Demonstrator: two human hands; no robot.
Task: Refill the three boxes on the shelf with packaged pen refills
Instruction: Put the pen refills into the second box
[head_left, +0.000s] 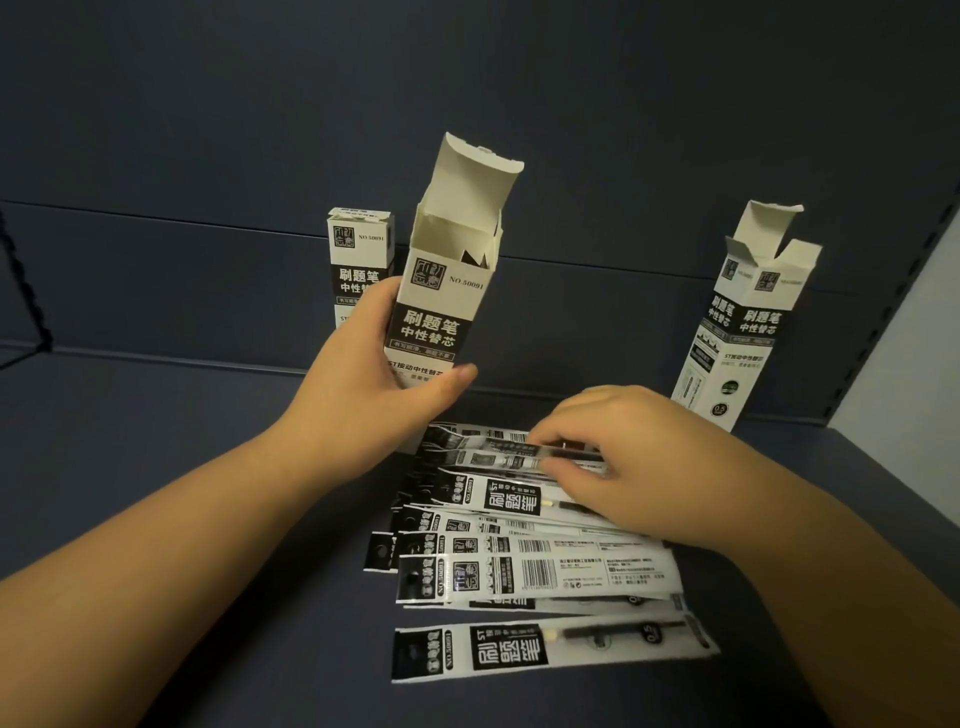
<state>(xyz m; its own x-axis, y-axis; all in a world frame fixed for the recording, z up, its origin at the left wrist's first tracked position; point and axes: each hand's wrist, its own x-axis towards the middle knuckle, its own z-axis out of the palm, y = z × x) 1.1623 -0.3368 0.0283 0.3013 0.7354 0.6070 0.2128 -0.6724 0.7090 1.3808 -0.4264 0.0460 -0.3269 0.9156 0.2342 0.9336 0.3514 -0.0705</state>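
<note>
While the shelf carries a loose fan of refills, the left hand clamps the open box, tilted. The right hand pinches one refill; it could drag neighbours along or snag the box flap.

Dark shelf: boxes, refill packets
</note>
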